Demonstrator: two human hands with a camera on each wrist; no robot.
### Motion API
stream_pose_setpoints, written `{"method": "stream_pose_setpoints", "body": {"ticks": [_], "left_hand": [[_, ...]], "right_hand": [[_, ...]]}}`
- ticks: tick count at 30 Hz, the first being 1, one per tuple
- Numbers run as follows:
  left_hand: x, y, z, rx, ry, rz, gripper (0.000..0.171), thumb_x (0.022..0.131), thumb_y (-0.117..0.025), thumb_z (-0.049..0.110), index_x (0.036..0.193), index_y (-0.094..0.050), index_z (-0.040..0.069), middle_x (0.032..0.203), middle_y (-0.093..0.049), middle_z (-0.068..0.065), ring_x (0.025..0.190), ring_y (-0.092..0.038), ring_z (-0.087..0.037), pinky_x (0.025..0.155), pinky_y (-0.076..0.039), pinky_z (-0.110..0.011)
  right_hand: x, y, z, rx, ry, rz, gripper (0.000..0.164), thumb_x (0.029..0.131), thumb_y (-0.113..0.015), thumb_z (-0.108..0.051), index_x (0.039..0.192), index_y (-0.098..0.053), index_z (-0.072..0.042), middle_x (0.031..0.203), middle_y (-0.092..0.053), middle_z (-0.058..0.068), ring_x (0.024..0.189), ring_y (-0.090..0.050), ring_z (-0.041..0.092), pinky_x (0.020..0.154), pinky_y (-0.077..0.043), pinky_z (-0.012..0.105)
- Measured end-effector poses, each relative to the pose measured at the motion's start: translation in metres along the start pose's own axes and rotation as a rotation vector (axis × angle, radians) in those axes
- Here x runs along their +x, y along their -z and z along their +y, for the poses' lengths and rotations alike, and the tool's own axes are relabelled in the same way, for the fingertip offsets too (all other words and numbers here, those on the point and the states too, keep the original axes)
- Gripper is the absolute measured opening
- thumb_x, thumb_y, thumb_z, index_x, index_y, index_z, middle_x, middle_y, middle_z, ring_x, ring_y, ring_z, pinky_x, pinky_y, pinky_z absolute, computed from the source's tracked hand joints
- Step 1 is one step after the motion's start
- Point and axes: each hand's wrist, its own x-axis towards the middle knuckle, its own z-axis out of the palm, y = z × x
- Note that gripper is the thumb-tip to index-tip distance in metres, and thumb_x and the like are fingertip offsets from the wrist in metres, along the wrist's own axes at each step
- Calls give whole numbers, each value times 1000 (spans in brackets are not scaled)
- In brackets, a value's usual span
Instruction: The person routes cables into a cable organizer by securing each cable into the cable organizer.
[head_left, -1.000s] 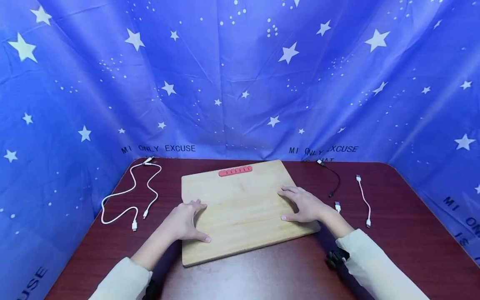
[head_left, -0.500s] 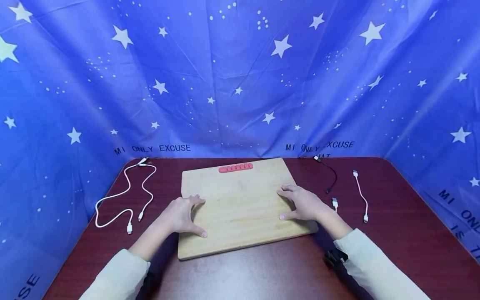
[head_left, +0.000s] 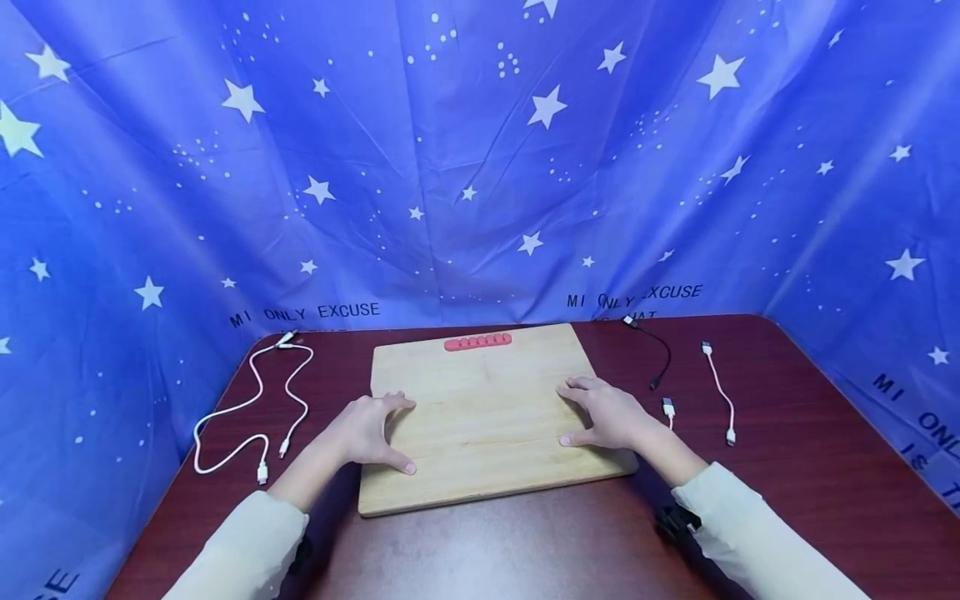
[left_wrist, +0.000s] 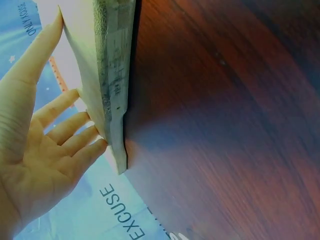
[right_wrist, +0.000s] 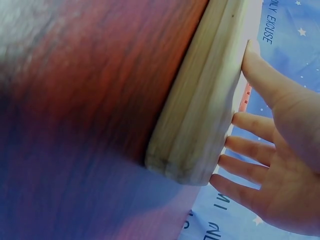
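Observation:
A light wooden board (head_left: 480, 417) lies slightly askew on the dark red table, its thick edge showing in both wrist views. My left hand (head_left: 367, 429) rests on its left side, thumb and fingertips touching the top face near the edge. On the right side, my right hand (head_left: 611, 414) touches the board in the same way, thumb apart from the fingers. In the right wrist view the right fingertips (right_wrist: 225, 161) line up along the board's edge. A red notched strip, like a cable holder (head_left: 477, 342), sits on the board near its far edge.
To the left lies a long white cable (head_left: 258, 392) in loose bends. At the right are a short black cable (head_left: 663, 346), a short white cable (head_left: 720, 383) and a white USB plug (head_left: 668, 408), partly hidden by my right arm. A starry blue curtain (head_left: 480, 167) surrounds the table (head_left: 480, 550).
The board has turned slightly clockwise under both hands, its near left corner shifting away from me. The head view has also shifted a little. Both hands keep touching the board.

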Motion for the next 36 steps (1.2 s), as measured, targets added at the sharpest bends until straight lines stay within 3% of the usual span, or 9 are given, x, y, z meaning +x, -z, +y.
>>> {"method": "stream_pose_setpoints", "body": {"ticks": [9,18,23,36], "left_hand": [[1,-1,-6,-3,-35,-22,93,50,-89,54,126,-59,9,136,-56,-22,129,-53,-36,106,-46,-51],[3,3,-13,-16,-71,-41,95,53,-88,55,129,-57,7,139,-53,-23,132,-49,-37,109,-43,-52],[3,0,-13,-38,-57,-68,95,53,-88,52,130,-57,8,141,-50,-24,134,-47,-38,110,-41,-52],[13,3,-18,-43,-127,-82,95,57,-88,49,132,-55,2,143,-47,-26,135,-44,-40,112,-38,-53]], "right_hand": [[-4,-5,0,12,52,83,75,73,-77,-51,126,-60,-1,128,-59,25,121,-55,41,96,-50,54],[-7,-3,-10,-21,-17,64,74,72,-79,-47,127,-60,-3,130,-59,23,122,-55,40,96,-51,53],[-10,-6,-11,-24,-17,64,74,71,-79,-48,126,-61,-2,128,-60,23,120,-56,39,94,-52,53],[-10,-5,-11,-59,-45,103,76,66,-82,-51,122,-64,-3,123,-63,20,118,-58,36,93,-53,51]]}}
